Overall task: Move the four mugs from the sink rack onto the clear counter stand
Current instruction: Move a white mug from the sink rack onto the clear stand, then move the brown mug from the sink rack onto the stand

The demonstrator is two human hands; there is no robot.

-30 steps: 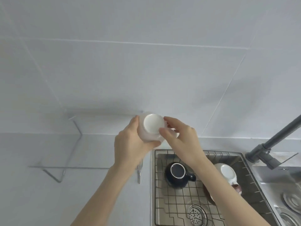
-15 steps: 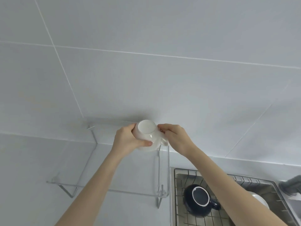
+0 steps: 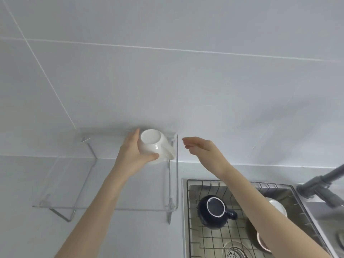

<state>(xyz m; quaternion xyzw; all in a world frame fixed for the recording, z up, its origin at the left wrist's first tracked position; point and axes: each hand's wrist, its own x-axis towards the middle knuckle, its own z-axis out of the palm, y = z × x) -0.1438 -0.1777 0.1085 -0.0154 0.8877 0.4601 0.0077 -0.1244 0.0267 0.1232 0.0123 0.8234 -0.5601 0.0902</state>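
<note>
My left hand grips a white mug, held upside down and tilted, over the back right corner of the clear counter stand. Whether the mug touches the stand I cannot tell. My right hand hovers just right of the mug, fingers loosely curled, holding nothing. In the sink rack a dark blue mug sits upside down. A white mug and a brown mug lie further right, partly hidden behind my right forearm.
A grey faucet juts in from the right above the steel sink. The sink drain shows at the bottom. A white tiled wall rises directly behind the stand. White counter lies left of the sink, under the stand.
My right hand has let go of the white mug and drawn away to the right. My left hand now holds the mug alone, over the stand's back right corner.
</note>
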